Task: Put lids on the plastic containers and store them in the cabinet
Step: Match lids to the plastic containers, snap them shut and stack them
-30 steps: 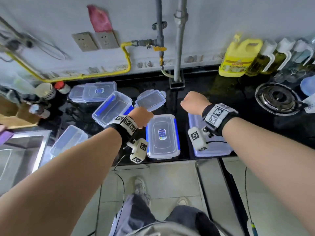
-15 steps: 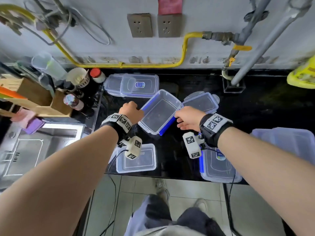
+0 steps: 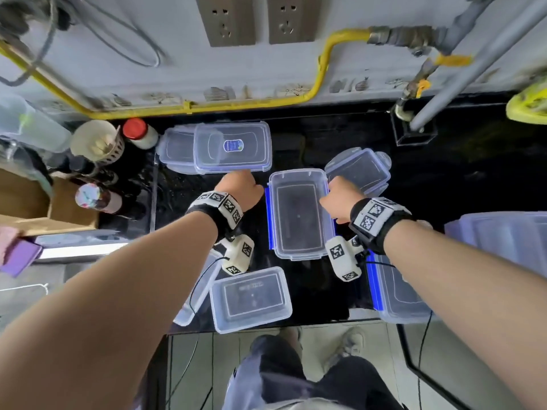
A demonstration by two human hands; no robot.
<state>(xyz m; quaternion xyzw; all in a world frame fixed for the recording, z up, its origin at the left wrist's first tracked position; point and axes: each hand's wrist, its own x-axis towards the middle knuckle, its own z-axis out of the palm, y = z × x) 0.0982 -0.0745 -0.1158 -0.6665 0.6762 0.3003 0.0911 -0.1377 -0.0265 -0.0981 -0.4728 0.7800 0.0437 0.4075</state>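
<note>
An open clear container [image 3: 299, 216] with blue side clips stands on the black counter [image 3: 322, 294], its long side pointing away from me. My left hand [image 3: 241, 190] is curled against its left rim near the far corner. My right hand [image 3: 340, 199] grips its right rim. Just behind my left hand a clear lid with a blue label [image 3: 233, 147] rests on another container. A small lidded container [image 3: 359, 170] sits behind my right hand. Another open container [image 3: 251, 300] lies at the counter's front edge. A lidded container with blue clips [image 3: 398, 294] is under my right forearm.
Bottles and a utensil holder [image 3: 97, 146] crowd the counter's left end beside a wooden block [image 3: 35, 196]. The sink [image 3: 32, 276] lies to the left. More clear containers [image 3: 503, 241] are stacked at the right. Pipes [image 3: 473, 60] and sockets run along the wall.
Both hands moved from the lidded containers to the open one. It was tilted half a second ago and now sits square between my hands. My view has shifted left and closer.
</note>
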